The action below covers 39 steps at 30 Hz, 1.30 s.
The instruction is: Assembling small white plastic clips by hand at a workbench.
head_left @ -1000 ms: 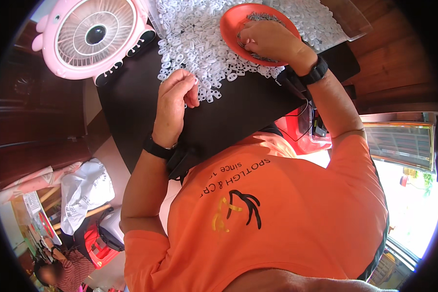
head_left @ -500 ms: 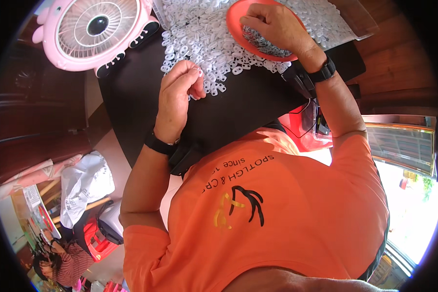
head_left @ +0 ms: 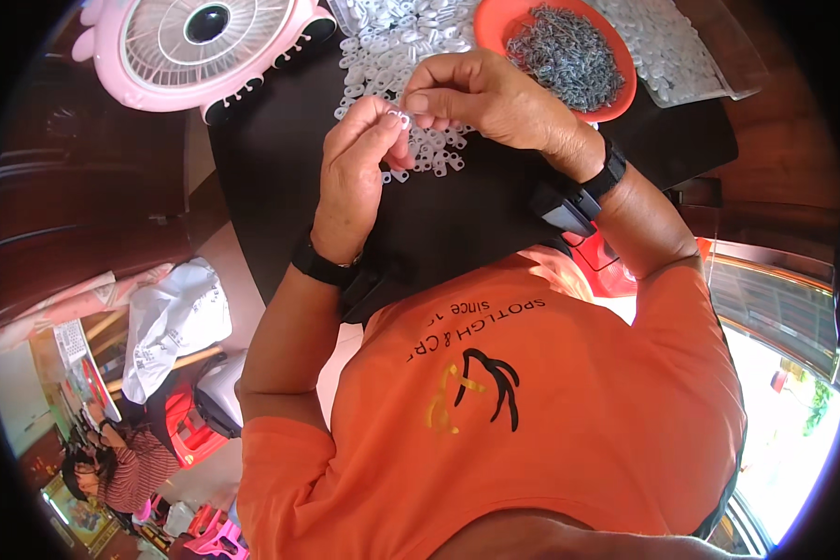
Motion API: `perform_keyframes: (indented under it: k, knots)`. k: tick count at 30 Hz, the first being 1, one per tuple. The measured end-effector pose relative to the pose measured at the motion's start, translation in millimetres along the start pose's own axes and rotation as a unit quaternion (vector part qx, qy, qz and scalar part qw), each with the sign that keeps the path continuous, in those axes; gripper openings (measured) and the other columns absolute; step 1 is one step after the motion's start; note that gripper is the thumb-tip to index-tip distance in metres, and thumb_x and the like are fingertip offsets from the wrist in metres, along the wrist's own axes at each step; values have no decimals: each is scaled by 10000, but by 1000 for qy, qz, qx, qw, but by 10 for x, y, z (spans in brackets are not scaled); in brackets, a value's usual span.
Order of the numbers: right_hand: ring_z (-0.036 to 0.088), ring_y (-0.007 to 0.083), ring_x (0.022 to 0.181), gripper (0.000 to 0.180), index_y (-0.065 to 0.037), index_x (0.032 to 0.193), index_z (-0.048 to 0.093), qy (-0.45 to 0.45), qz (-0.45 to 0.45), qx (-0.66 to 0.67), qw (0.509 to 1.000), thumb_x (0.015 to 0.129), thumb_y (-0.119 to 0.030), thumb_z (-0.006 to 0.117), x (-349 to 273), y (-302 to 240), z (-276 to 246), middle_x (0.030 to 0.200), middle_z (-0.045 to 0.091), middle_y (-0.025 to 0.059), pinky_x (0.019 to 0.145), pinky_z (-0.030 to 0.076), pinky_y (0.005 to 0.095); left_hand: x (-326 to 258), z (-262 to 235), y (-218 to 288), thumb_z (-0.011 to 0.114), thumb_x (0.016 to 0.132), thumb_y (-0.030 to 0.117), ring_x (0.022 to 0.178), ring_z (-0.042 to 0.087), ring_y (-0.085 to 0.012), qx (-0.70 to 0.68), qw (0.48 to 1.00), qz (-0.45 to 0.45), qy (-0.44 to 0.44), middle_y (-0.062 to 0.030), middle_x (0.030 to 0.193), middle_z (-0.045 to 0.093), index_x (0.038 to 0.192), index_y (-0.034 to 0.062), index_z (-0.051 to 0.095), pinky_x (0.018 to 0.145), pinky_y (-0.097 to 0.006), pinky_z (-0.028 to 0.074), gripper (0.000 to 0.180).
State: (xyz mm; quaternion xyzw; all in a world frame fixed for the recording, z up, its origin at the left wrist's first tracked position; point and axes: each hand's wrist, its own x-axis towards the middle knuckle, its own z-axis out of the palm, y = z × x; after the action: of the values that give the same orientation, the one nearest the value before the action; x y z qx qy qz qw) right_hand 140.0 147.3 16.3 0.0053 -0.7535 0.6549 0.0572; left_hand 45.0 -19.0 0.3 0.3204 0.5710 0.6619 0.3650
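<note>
My left hand (head_left: 350, 191) pinches a small white plastic piece with holes (head_left: 400, 119) between thumb and fingertips, over the black table (head_left: 439, 224). Close against it, my right hand (head_left: 504, 101) has thumb and fingers pressed together at that piece; whatever lies in its grip is too small to make out. Many similar loose white plastic pieces (head_left: 378, 61) spread behind and below both hands. An orange-red plate (head_left: 491, 26) heaped with small grey metal pieces (head_left: 569, 61) stands just beyond my right hand.
A pink fan (head_left: 205, 25) stands at the far left of the table. At the far right, a clear tray (head_left: 739, 91) holds more white pieces. Lower left are a white plastic bag (head_left: 179, 322), a red stool (head_left: 194, 431) and another person (head_left: 135, 471) in a striped top.
My right hand has left the metal pieces in the plate and come left to meet my left hand. The left hand still holds its white piece; the whole view has shifted slightly.
</note>
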Motion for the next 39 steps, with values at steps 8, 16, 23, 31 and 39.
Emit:
perform_keyframes:
  k: [8,16,23,31,39]
  knots:
    - [535,49,722,172,-24,953,612,23,12,15,1000,940,-183,547,9,11,-13,796,579,-27,673,448,190,-10,3,17,480,913,189,625,492,-90,42,999,13,-7,-5,694,510,877,22,528,603,-229,406,178]
    - [516,45,728,148,-12,942,603,6,-7,-20,1000,925,-153,561,8,63,6,787,571,-29,687,441,193,-33,38,29,445,915,166,622,447,-86,105,994,28,0,-2,679,469,843,26,507,597,-229,372,169]
    - [498,56,684,131,-2,876,588,34,-41,-150,987,901,-131,593,-15,46,58,717,565,-16,643,434,224,-47,45,-19,483,897,143,586,428,-78,128,991,25,15,3,633,454,829,11,511,563,-225,357,151]
    - [517,126,622,125,-13,834,571,51,-69,-261,962,877,-126,599,-57,12,79,669,554,54,592,431,271,-38,25,-22,492,885,123,598,425,-65,187,980,70,14,4,667,468,838,-7,531,550,-219,367,144]
    - [548,217,583,182,-62,861,625,32,-130,-305,943,858,-243,598,-37,46,4,670,577,98,564,438,313,-21,24,-60,515,874,93,547,363,-69,198,976,90,-5,4,587,428,823,-26,508,490,-244,335,130]
